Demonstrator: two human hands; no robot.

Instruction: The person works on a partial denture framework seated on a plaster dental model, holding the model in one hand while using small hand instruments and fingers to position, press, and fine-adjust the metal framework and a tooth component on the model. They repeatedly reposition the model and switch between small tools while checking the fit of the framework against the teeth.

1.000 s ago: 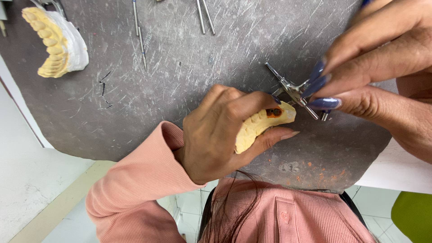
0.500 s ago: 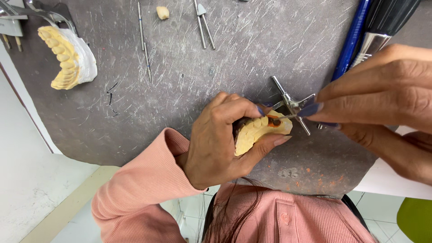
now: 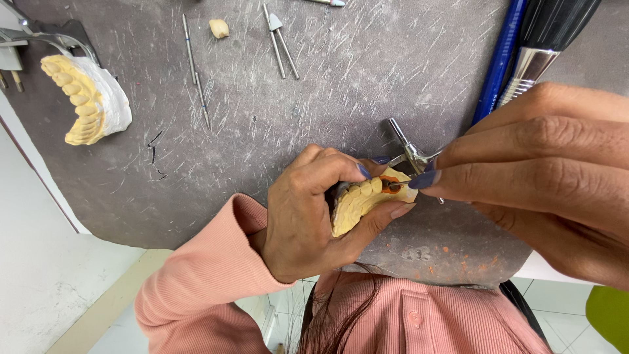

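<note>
Right hand (image 3: 544,190) cut off at edge

A pale yellow dental cast (image 3: 357,203) is showing an orange patch (image 3: 388,183), navy nails are tipping the right hand (image 3: 544,177), and white scratches are streaking the grey tabletop (image 3: 367,85) beside a pink ribbed sleeve (image 3: 203,282).

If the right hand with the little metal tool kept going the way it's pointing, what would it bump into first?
Probably the yellow tooth model in the left hand. The right hand aims its metal tool at the orange patch; depth is unclear.
</note>
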